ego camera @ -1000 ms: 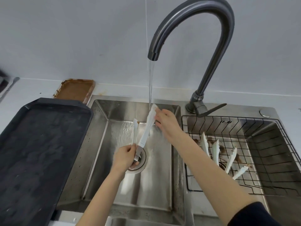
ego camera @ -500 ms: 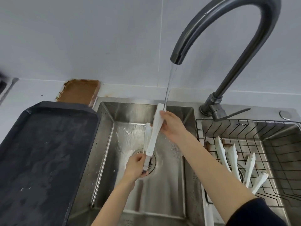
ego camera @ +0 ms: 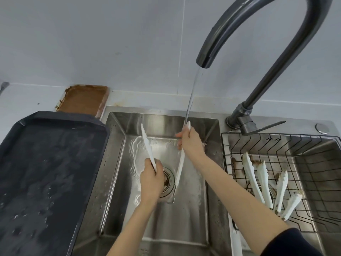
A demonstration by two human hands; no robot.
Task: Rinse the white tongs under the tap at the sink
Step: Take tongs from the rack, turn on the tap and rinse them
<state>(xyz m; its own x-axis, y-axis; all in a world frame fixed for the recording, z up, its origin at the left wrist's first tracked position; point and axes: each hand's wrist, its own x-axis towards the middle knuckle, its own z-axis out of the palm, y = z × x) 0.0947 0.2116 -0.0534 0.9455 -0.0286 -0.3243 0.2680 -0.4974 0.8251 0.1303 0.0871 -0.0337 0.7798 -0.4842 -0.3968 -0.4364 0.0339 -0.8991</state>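
White tongs point(ego camera: 180, 159): arms splayed wide in a V over the sink point(ego camera: 186, 218), tips up. Right arm's tip meets the tap point(ego camera: 258, 52) stream; wire loop hangs at the hinge end.

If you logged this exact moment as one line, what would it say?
step: rinsing | left hand: grips one arm of white tongs | right hand: grips other arm under tap stream | tongs spread over sink

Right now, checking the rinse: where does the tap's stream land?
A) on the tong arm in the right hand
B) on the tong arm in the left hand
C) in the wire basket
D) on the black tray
A: the stream meets the tip of the arm held by the right hand, above the sink.
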